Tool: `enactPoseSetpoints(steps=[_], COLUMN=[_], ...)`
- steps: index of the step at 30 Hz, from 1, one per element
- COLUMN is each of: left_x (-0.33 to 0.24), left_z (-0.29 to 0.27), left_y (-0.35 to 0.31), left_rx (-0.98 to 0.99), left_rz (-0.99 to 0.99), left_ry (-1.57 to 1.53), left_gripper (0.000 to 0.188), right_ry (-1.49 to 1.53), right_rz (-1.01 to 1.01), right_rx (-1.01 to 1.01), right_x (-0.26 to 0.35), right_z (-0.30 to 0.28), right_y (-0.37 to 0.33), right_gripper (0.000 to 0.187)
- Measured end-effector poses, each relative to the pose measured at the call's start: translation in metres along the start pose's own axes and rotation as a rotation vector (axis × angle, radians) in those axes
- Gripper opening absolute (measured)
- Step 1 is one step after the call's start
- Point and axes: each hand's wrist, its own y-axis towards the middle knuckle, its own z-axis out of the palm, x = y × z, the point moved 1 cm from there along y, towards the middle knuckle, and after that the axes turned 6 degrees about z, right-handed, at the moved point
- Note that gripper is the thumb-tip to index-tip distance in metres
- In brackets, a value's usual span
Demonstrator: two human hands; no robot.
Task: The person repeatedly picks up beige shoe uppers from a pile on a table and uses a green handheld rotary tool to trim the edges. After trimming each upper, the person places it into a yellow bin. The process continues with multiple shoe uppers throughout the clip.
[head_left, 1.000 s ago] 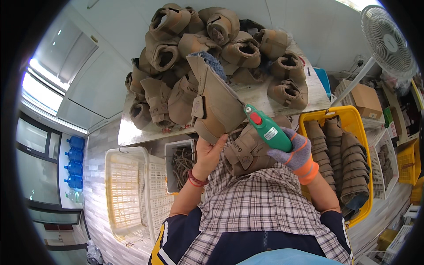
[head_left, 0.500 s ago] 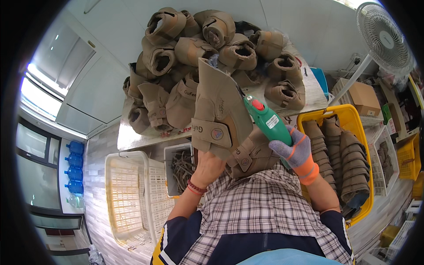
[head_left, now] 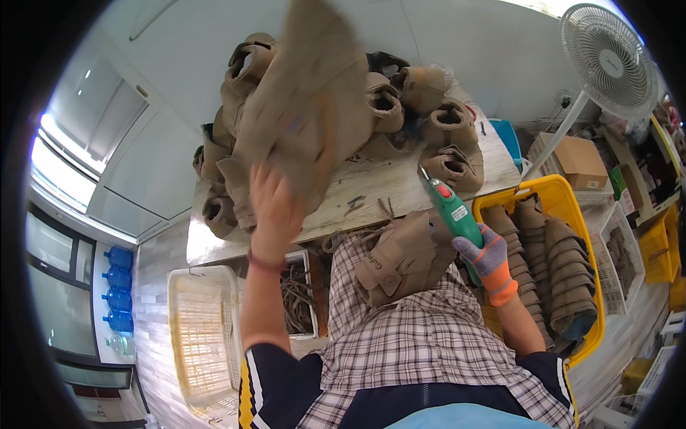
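Note:
My bare left hand (head_left: 275,211) is raised over the table, its fingers on the lower edge of a brown padded sleeve (head_left: 307,107) with a strap. Both are smeared by motion, and the sleeve covers part of the pile behind it. In a grey-and-orange glove, my right hand (head_left: 489,261) grips a green handheld power tool (head_left: 457,218) with a red button and a thin metal tip pointing up and left. Another brown padded sleeve (head_left: 400,257), strapped and printed, lies on my lap left of the tool, apparently not held by either hand.
More brown sleeves (head_left: 450,125) are heaped on the worn white table (head_left: 357,189). A yellow crate (head_left: 597,286) of stacked sleeves stands at my right. On the left are a whitish basket (head_left: 204,336) and a bin of strips (head_left: 296,297). A fan (head_left: 607,64) stands far right.
My left hand has carried the sleeve up, away and left over the pile. The power tool, still in my right hand, has dropped slightly and moved clear of that sleeve. The lap sleeve is now uncovered.

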Motion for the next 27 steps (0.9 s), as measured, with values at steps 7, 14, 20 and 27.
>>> enactPoseSetpoints(steps=[7,14,20,27], left_x=[0.103,0.132,0.009,-0.139], left_z=[0.177,0.226,0.110,0.052], left_y=[0.160,0.136,0.041,-0.211], left_rx=[0.187,-0.116,0.120,0.735], left_rz=[-0.209,-0.320,-0.834,-1.382], left_ry=[-0.267,0.071,-0.917,-0.830], left_gripper=[0.030,0.058,0.019,0.041], right_ry=[-0.031,-0.062,0.009,-0.010], right_rz=[0.040,0.044,0.017,0.085], right_rx=[-0.158,-0.184,-0.266,-0.248], right_x=[0.002,-0.003,-0.028,-0.044], right_z=[-0.022,-0.038,-0.050,-0.045], right_y=[-0.009,-0.014,-0.018,-0.025], right_gripper=[0.030,0.028,0.032,0.028])
